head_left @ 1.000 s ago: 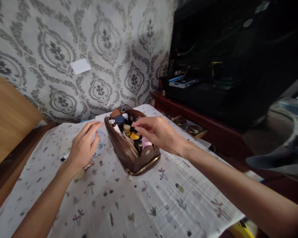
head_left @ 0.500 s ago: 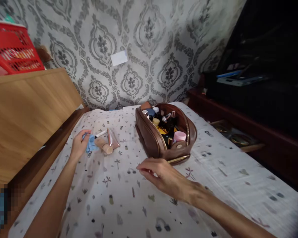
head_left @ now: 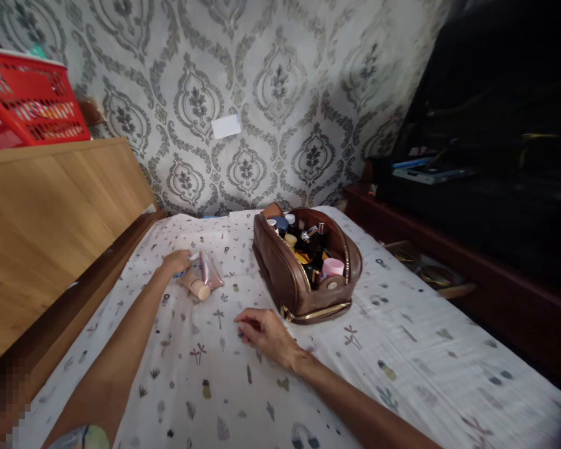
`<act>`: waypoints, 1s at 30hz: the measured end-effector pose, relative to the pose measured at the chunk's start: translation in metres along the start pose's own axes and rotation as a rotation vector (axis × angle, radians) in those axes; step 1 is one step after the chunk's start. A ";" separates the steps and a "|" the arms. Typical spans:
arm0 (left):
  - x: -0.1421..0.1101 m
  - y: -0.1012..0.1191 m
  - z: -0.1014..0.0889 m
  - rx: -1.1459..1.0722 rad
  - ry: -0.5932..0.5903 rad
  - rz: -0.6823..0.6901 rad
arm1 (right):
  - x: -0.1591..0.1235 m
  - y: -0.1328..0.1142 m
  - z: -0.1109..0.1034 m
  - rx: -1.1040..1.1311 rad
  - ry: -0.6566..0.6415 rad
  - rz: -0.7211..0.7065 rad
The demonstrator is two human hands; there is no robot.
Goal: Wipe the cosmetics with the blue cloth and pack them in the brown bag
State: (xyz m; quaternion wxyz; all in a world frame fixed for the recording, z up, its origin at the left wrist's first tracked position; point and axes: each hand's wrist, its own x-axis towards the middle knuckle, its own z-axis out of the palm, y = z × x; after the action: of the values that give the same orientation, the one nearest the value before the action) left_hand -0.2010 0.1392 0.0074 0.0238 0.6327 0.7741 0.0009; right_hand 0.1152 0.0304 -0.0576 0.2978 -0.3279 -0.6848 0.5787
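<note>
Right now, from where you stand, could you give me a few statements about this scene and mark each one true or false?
1. The brown bag is unzipped. True.
2. The right hand is inside the bag. False: it is outside, over the patterned sheet.
3. A pink round item sits in the bag. True.
4. The left hand is touching the bag. False: it is well to the bag's left, near a beige container.
5. The beige container is standing upright. False: it lies on the sheet.
6. The wallpaper is patterned. True.
</note>
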 end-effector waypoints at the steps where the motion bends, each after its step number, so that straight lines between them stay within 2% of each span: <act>1: 0.002 -0.002 0.002 -0.004 -0.035 -0.023 | 0.001 0.005 0.000 0.036 0.008 0.009; 4: 0.002 -0.009 0.004 -0.052 -0.066 -0.104 | 0.002 0.011 -0.002 0.100 0.008 0.022; 8: -0.013 -0.022 -0.004 -0.183 0.039 -0.206 | 0.002 0.008 -0.004 0.088 0.011 0.003; 11: -0.036 -0.027 -0.014 -0.352 0.142 -0.238 | 0.000 0.007 -0.003 0.090 0.011 -0.014; 13: -0.059 -0.022 -0.016 -0.518 0.173 -0.214 | -0.001 0.006 -0.002 0.102 0.008 -0.015; 15: -0.088 -0.005 -0.013 -0.745 0.170 -0.156 | -0.003 0.004 -0.001 0.138 -0.008 -0.027; 18: -0.134 0.038 -0.001 -1.035 0.116 -0.067 | -0.005 0.000 0.001 0.271 -0.053 -0.066; 20: -0.159 0.072 0.009 -1.326 0.013 -0.019 | -0.005 -0.002 0.002 0.384 -0.080 -0.076; 21: -0.168 0.088 0.014 -1.375 -0.038 0.008 | -0.005 -0.002 0.002 0.431 -0.091 -0.073; 23: -0.179 0.113 0.023 -1.318 -0.024 0.091 | -0.003 -0.001 0.001 0.494 -0.107 -0.060; 25: -0.182 0.127 0.032 -1.137 0.105 0.228 | 0.000 0.002 -0.001 0.525 -0.107 -0.040; 27: -0.181 0.133 0.039 -0.966 0.271 0.342 | 0.002 0.005 -0.004 0.535 -0.087 -0.020; 30: -0.180 0.128 0.050 -0.878 0.430 0.363 | 0.003 0.006 -0.005 0.530 -0.068 -0.013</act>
State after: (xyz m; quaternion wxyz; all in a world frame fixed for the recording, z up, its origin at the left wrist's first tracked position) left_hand -0.0379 -0.0127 -0.0316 0.1269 0.6726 0.5660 0.4595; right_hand 0.1183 0.0367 -0.0626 0.3539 -0.2145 -0.5211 0.7465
